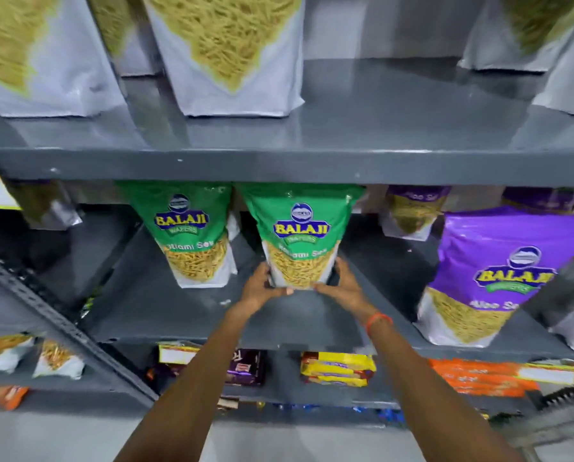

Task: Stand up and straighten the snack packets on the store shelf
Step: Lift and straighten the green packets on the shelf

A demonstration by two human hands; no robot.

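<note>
A green Balaji snack packet [300, 235] stands upright on the middle grey shelf [165, 305]. My left hand [262, 288] grips its lower left corner and my right hand [340, 285] grips its lower right corner, thumbs meeting under its base. A second green packet [189, 231] stands just to its left, apart from my hands. A purple Balaji packet [492, 275] stands further right, leaning a little, with another purple packet [412, 208] behind it.
White packets [232, 51] of yellow sev stand on the upper shelf [379, 128]. Biscuit packs [337, 368] and orange packs [479, 376] lie on the lower shelf. A slotted metal upright [45, 308] runs diagonally at left. Bare shelf shows between the green and purple packets.
</note>
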